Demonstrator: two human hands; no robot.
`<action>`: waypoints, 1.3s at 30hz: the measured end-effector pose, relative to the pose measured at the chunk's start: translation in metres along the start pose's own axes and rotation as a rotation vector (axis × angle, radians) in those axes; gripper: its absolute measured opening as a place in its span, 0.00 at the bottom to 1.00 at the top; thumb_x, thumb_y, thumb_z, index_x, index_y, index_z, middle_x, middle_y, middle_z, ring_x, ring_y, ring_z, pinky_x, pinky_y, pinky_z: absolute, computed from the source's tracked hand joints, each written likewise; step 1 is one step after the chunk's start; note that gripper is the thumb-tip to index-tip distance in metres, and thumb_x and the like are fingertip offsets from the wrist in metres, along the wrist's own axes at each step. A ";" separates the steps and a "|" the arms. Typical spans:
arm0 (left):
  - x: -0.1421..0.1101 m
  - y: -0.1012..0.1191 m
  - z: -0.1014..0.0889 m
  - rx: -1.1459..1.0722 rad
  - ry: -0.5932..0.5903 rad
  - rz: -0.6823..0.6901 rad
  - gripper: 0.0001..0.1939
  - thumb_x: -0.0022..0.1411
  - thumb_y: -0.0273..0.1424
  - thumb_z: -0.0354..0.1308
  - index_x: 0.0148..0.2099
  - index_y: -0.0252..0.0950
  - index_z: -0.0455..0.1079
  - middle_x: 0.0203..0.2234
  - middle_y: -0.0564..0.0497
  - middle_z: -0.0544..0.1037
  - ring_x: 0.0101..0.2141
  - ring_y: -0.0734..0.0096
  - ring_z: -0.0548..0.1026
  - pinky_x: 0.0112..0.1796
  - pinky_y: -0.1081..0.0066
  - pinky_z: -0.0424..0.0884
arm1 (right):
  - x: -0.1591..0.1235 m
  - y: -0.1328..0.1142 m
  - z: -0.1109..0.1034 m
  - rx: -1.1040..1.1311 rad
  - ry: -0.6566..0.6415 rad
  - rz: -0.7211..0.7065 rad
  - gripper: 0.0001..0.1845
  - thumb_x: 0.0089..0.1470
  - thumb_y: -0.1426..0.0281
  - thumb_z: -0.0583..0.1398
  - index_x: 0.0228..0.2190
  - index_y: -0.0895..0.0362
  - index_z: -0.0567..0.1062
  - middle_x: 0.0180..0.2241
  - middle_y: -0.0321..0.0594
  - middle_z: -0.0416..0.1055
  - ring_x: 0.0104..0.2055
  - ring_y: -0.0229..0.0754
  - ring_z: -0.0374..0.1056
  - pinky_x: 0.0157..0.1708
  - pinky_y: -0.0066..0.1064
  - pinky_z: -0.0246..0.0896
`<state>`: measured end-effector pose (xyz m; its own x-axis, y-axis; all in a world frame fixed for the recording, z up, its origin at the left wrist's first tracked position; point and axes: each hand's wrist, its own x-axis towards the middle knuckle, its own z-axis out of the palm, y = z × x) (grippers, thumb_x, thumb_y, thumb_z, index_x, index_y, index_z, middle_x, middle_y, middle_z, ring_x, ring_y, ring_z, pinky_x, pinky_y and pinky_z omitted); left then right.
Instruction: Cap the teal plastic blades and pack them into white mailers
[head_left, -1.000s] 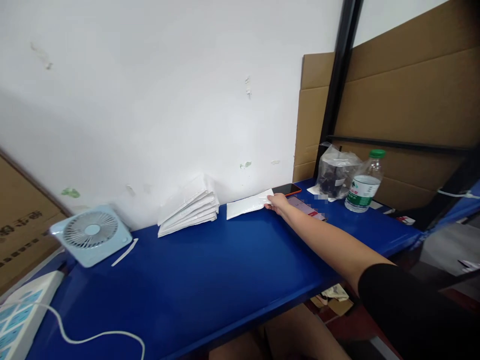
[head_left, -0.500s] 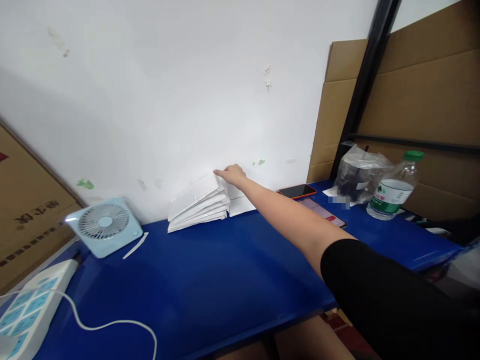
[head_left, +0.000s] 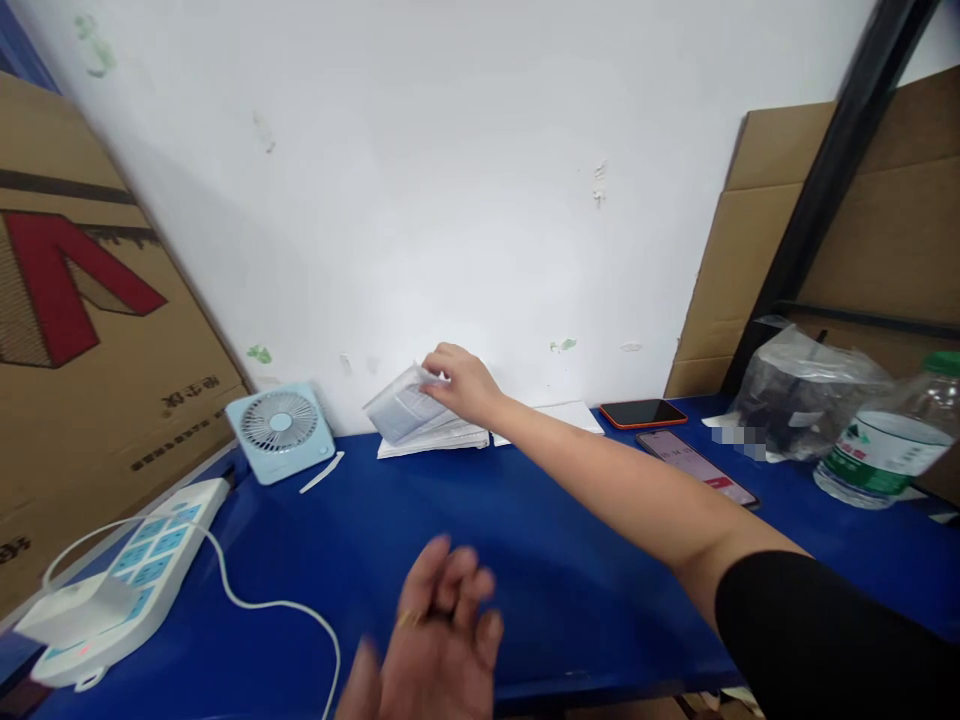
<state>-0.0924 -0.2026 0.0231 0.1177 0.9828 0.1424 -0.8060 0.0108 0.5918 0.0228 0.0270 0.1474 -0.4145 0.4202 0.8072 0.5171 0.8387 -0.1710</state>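
1. Left hand (head_left: 442, 650): nearest, low centre over the blue desk (head_left: 592, 590). Palm up, fingers loosely curled, not gripping; slightly blurred.
2. Black sleeve (head_left: 802, 630) lower right, right forearm running inward from it.
3. Left near side: white power strip (head_left: 159, 560) with blue sockets, white charger block (head_left: 82, 608) on it. White cable (head_left: 277, 604) loops across the strip and down the desk.
4. Right side: clear bottle (head_left: 885, 450), green cap, white-and-green label. Clear plastic bag (head_left: 810, 385) just beyond, dark container inside.
5. Smartphone with lit screen (head_left: 697, 468) lies left of the bottle; orange-edged smartphone (head_left: 643, 413) behind it, screen dark.
6. Thin white strip (head_left: 322, 473) lies just beside the light-blue fan (head_left: 280, 430), which leans back.
7. Right hand (head_left: 465, 385): thumb and fingers pinching the upper right corner of a flat white packet (head_left: 401, 408). Packet tilted above the packet stack (head_left: 450, 438); can't tell if its lower edge touches.
8. Another white packet (head_left: 574, 418) lies right of the stack, partly behind the forearm.
9. Back: white wall (head_left: 450, 200), scuffed; printed carton (head_left: 112, 390) left, cardboard panel (head_left: 735, 260) and black post (head_left: 832, 190) right.
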 end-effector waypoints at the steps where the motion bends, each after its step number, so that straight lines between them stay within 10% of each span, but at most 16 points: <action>1: 0.016 -0.004 0.009 -0.085 0.019 -0.068 0.28 0.55 0.51 0.51 0.52 0.40 0.64 0.50 0.40 0.67 0.51 0.54 0.65 0.47 0.57 0.67 | -0.013 -0.011 -0.004 0.000 -0.025 -0.120 0.02 0.50 0.72 0.57 0.28 0.56 0.70 0.30 0.38 0.65 0.35 0.39 0.59 0.35 0.29 0.51; 5: 0.073 -0.016 0.022 -0.382 0.098 -0.156 0.40 0.48 0.59 0.49 0.53 0.36 0.63 0.49 0.37 0.68 0.52 0.48 0.64 0.48 0.49 0.63 | -0.081 -0.043 -0.029 0.016 -0.104 -0.443 0.09 0.54 0.75 0.53 0.28 0.53 0.73 0.27 0.37 0.69 0.31 0.38 0.61 0.36 0.33 0.52; 9: 0.093 -0.024 0.011 -0.478 0.192 -0.086 0.31 0.52 0.50 0.50 0.49 0.30 0.66 0.41 0.38 0.73 0.46 0.53 0.70 0.46 0.56 0.65 | -0.155 -0.051 -0.067 0.082 -0.244 -0.433 0.09 0.54 0.73 0.56 0.31 0.48 0.75 0.30 0.37 0.73 0.34 0.37 0.66 0.38 0.34 0.56; 12: 0.096 -0.031 0.017 -0.476 0.291 -0.036 0.18 0.55 0.38 0.51 0.45 0.32 0.67 0.34 0.45 0.74 0.37 0.64 0.74 0.44 0.62 0.67 | -0.201 -0.048 -0.086 0.229 -0.206 -0.128 0.12 0.50 0.74 0.58 0.32 0.44 0.76 0.34 0.36 0.75 0.42 0.43 0.68 0.45 0.39 0.57; 15: 0.098 -0.039 0.041 -0.301 0.339 0.152 0.16 0.55 0.33 0.54 0.47 0.38 0.67 0.31 0.51 0.74 0.34 0.70 0.74 0.42 0.66 0.68 | -0.229 -0.047 -0.084 0.562 0.237 0.492 0.10 0.49 0.71 0.57 0.30 0.46 0.77 0.40 0.40 0.73 0.50 0.48 0.64 0.50 0.45 0.55; 18: 0.099 -0.050 0.071 -0.073 0.291 0.308 0.22 0.54 0.33 0.57 0.53 0.43 0.63 0.35 0.52 0.75 0.36 0.70 0.74 0.43 0.68 0.68 | -0.232 -0.048 -0.072 1.115 0.605 1.058 0.15 0.51 0.64 0.53 0.36 0.51 0.76 0.44 0.43 0.71 0.47 0.48 0.66 0.44 0.42 0.63; 22: 0.097 -0.067 0.099 0.173 0.170 0.354 0.30 0.53 0.34 0.60 0.57 0.47 0.57 0.41 0.52 0.74 0.42 0.66 0.73 0.46 0.66 0.67 | -0.215 -0.047 -0.061 1.579 0.676 1.387 0.19 0.53 0.59 0.50 0.37 0.57 0.74 0.36 0.45 0.75 0.36 0.47 0.72 0.29 0.36 0.67; 31: 0.095 -0.072 0.117 0.383 0.052 0.456 0.32 0.54 0.34 0.60 0.60 0.45 0.54 0.48 0.47 0.70 0.50 0.60 0.68 0.49 0.62 0.65 | -0.221 -0.035 -0.044 1.655 0.803 1.615 0.10 0.54 0.65 0.54 0.29 0.58 0.70 0.22 0.37 0.73 0.24 0.38 0.70 0.24 0.29 0.67; 39: 0.096 -0.065 0.120 0.362 0.086 0.518 0.30 0.57 0.34 0.56 0.60 0.47 0.51 0.49 0.48 0.69 0.50 0.61 0.68 0.47 0.63 0.68 | -0.214 -0.028 -0.047 1.394 0.537 1.478 0.15 0.46 0.60 0.61 0.24 0.57 0.64 0.11 0.28 0.59 0.08 0.27 0.48 0.06 0.17 0.34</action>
<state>0.0408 -0.1310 0.0930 -0.2946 0.8551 0.4266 -0.4972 -0.5184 0.6958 0.1321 -0.1023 0.0057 0.0195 0.9558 -0.2934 -0.6965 -0.1976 -0.6899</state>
